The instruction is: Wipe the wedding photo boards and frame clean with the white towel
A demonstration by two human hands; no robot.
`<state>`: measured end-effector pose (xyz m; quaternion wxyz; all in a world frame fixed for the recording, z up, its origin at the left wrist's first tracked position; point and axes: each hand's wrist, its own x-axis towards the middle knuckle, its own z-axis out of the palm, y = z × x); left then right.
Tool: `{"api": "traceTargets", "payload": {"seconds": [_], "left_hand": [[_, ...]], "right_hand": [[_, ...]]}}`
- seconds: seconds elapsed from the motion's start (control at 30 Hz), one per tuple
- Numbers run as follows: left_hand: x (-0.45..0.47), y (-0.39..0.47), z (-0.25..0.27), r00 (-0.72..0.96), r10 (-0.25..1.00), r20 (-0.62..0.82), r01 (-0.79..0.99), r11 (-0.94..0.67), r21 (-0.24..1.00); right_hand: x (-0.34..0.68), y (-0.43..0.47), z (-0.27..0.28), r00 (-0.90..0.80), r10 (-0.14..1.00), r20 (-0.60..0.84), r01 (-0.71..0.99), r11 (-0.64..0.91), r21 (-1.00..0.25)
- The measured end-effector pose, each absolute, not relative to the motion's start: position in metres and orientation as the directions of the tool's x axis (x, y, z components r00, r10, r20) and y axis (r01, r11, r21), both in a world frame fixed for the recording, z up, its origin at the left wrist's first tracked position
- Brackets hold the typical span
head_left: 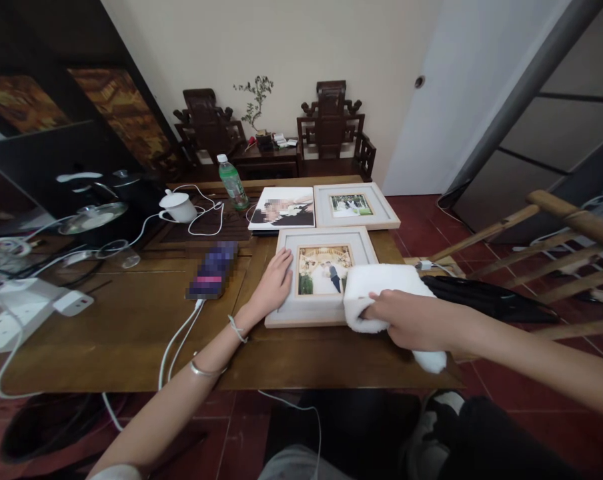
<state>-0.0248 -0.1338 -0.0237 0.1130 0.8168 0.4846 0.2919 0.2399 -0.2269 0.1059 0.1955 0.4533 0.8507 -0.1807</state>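
A pale-framed picture (326, 310) lies flat near the front of the wooden table, with a photo inside a light mat. My left hand (274, 283) rests along its left edge, fingers stretched out and holding nothing. In my right hand (406, 317) is a folded white towel (381, 283), which covers the right side of the framed picture; my fingertips are partly tucked inside the cloth. Behind lie a second framed picture (376, 210) and, to its left, a photo album (281, 223) with a picture on its white cover.
On the wooden table (131, 333), left of the frame, lies a phone (212, 270) with charging cables. Farther back stand a green bottle (233, 183) and a lidded white cup (178, 207). A power strip (16, 313) sits at far left; a wooden chair (576, 220) stands right.
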Motion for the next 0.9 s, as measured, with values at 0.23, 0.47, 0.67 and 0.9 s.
{"api": "traceTargets", "payload": {"seconds": [0.23,0.47,0.67,0.9], "left_hand": [[-0.025,-0.133,-0.027,0.343,0.855,0.388,0.716,-0.506,0.481],[-0.026,-0.131,-0.030,0.341,0.850,0.402,0.702,-0.515,0.492],[-0.027,-0.131,-0.030,0.343,0.845,0.409,0.706,-0.519,0.481],[-0.025,-0.131,-0.031,0.339,0.843,0.417,0.699,-0.522,0.488]], "right_hand": [[0.229,-0.204,0.092,-0.538,0.754,-0.375,0.829,0.554,-0.074],[0.231,-0.125,0.064,-0.586,0.806,-0.086,0.778,0.589,0.218],[0.221,-0.110,0.043,-0.568,0.819,-0.077,0.780,0.566,0.266],[0.211,-0.187,0.055,-0.580,0.779,-0.236,0.763,0.622,0.176]]}}
